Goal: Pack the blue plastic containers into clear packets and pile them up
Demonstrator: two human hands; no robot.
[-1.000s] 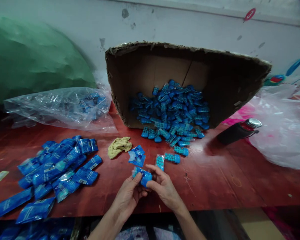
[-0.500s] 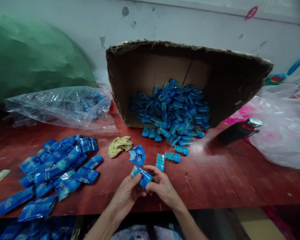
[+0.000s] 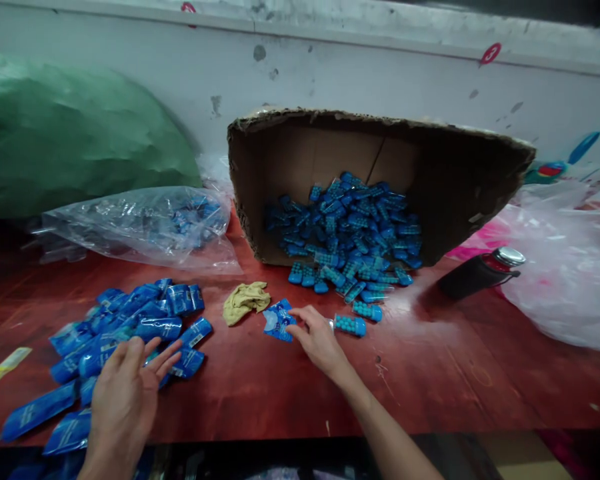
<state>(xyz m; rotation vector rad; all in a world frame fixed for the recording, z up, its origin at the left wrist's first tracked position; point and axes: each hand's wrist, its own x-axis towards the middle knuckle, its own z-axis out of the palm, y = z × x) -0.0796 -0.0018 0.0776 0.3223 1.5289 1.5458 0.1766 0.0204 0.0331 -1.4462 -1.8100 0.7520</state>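
My left hand (image 3: pixel 127 393) is over the pile of blue sleeved packs (image 3: pixel 155 310) at the left, palm turned up and fingers spread, with nothing held. It hides part of the pile. At the middle of the table, my right hand (image 3: pixel 317 340) reaches to the flat blue printed sleeves (image 3: pixel 279 321); thumb and forefinger are apart at their right edge, and I cannot tell whether they touch. Just right of this hand lie clear containers of turquoise balls with blue caps (image 3: pixel 350 325), one partly hidden behind the hand.
A cardboard box (image 3: pixel 420 127) on its side spills many capped containers (image 3: pixel 350 227) onto the red table (image 3: pixel 430 373). A yellowish cloth (image 3: pixel 245 301) lies left of the sleeves. Around stand a dark bottle (image 3: pixel 473 275), a clear plastic bag (image 3: pixel 120 220) and a pinkish-white bag (image 3: pixel 565 280).
The blue pack that both hands held has left them. My left hand has moved left to the pile and opened; my right hand has moved up to the flat sleeves.
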